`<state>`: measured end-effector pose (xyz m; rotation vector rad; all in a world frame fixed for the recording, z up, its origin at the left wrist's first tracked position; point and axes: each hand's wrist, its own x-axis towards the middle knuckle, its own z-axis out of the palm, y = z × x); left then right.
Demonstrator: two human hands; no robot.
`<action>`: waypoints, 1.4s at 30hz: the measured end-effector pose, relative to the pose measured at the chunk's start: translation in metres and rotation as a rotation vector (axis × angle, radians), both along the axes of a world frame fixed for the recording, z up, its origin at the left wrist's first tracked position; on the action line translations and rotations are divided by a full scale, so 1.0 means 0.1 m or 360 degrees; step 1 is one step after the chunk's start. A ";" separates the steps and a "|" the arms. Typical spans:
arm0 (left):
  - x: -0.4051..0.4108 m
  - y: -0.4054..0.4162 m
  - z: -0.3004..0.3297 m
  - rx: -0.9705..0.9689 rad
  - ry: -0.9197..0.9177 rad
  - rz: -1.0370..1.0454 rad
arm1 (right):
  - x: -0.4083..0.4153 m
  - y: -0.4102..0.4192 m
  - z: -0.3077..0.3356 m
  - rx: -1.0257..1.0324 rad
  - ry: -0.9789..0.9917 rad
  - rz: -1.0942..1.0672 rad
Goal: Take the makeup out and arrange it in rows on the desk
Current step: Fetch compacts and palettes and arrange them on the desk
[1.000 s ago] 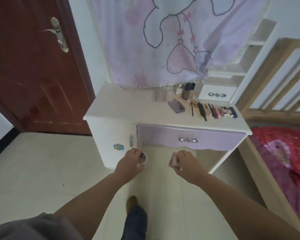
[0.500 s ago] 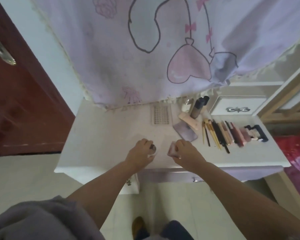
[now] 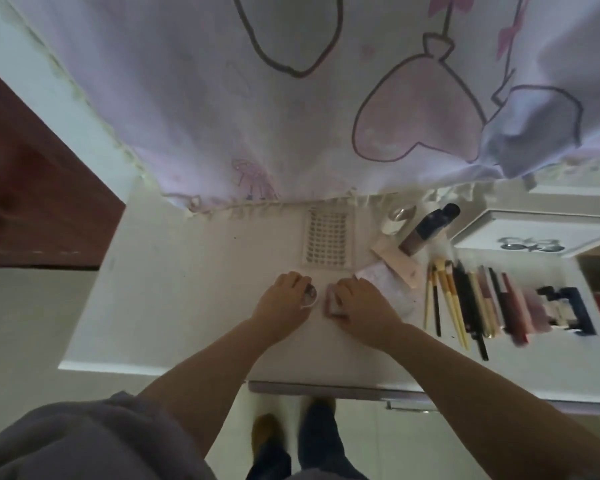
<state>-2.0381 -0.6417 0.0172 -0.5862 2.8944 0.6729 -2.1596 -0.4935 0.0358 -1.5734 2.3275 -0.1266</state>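
Hanging cloth: a pale lilac sheet with a cartoon outline and a pink heart drapes over the back of my desk; its fringed hem lies on the rear edge.
Door: dark red-brown wood at far left, past the desk's corner.
Desk: white top, its lilac drawer front just showing at the near edge.
Small drawer box: white, with a silver bow handle, standing at the back right corner.
Lash tray: a pale card of small dark rows lying flat behind my hands, apart from them.
Row of makeup: brushes, pencils and pink sticks lined side by side to the right, with a black-framed piece at the row's end.
Foundation bottle: dark cap, tan body, tilted at the back, beside a small white jar.
Flat pink tube: lies slanted in front of the bottle, partly over a greyish-pink flat case that my right hand partly covers.
Left hand: my fingers curl round a little round white-rimmed pot, down on the desktop.
Right hand: my fingers pinch a small pink compact, just beside the pot.
Writing: a faint mark on the pink tube, too blurred to read.
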 end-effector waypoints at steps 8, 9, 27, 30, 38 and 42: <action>0.34 -0.06 -0.14 -0.0097 0.0000 0.0149 | 0.05 0.12 -0.05 -0.0131 0.0042 -0.0074; 0.46 -0.07 -0.20 -0.0165 -0.0036 0.0191 | 0.06 0.12 -0.04 -0.0120 0.0071 -0.0077; 0.74 -0.07 -0.43 -0.0376 -0.0233 0.0164 | 0.80 0.15 -0.02 -0.0017 0.0096 -0.0030; 0.74 -0.07 -0.39 -0.0378 -0.0267 0.0133 | 0.73 0.13 0.01 0.0017 0.0110 0.0059; 0.18 -0.38 0.29 -0.0320 -0.0140 0.0083 | 0.04 0.16 0.44 -0.0168 0.0238 -0.0331; -0.27 -0.26 0.63 -0.0249 0.0081 -0.0102 | -0.03 0.30 0.54 -0.0069 0.0380 -0.0635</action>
